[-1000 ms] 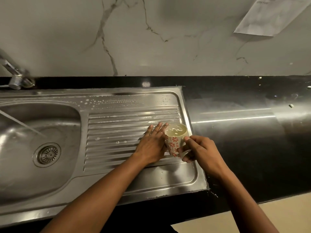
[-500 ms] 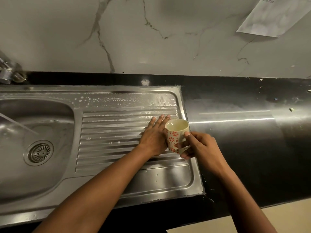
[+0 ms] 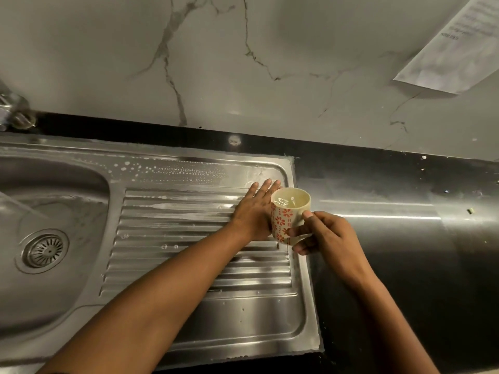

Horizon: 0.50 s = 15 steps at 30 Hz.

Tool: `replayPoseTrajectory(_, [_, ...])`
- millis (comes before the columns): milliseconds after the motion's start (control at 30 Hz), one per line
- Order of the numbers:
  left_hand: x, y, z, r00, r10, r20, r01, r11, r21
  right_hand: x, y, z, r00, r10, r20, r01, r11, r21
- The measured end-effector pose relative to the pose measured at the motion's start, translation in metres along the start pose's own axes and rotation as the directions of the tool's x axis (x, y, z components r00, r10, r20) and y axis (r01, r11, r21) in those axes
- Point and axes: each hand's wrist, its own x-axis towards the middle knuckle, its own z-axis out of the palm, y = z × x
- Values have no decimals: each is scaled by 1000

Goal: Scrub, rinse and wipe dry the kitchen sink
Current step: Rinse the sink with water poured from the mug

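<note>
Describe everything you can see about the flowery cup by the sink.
The cup is a small cream mug, seemingly ceramic, patterned with red flowers. It sits roughly upright over the right edge of the steel drainboard, with clear liquid glinting inside. The right hand grips its right side, thumb near the rim. The left hand lies flat on the drainboard beside it; whether they touch is unclear.
</note>
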Motion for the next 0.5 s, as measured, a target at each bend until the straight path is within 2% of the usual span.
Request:
replayPoseTrajectory(167, [21, -6, 0, 998, -48, -50, 50, 998, 28, 25, -20, -1, 999, -33, 0, 33, 991, -132])
replayPoseTrajectory(300, [19, -7, 17, 952, -279, -126, 272, 960, -69, 35, -28, 0, 999, -45, 29, 50, 981, -187])
replayPoseTrajectory(367, [11, -4, 24, 925, -346, -154, 343, 938, -49, 37, -28, 1, 998, -43, 47, 51, 983, -178])
replayPoseTrajectory(433, [3, 3, 24, 935, -308, -177, 311, 950, -12, 37, -29, 0, 997, -41, 61, 50, 986, -156])
replayPoseTrajectory(500, [2, 8, 23, 961, -220, -165, 217, 976, -33, 37, -31, -1, 997, -38, 68, 47, 989, -142])
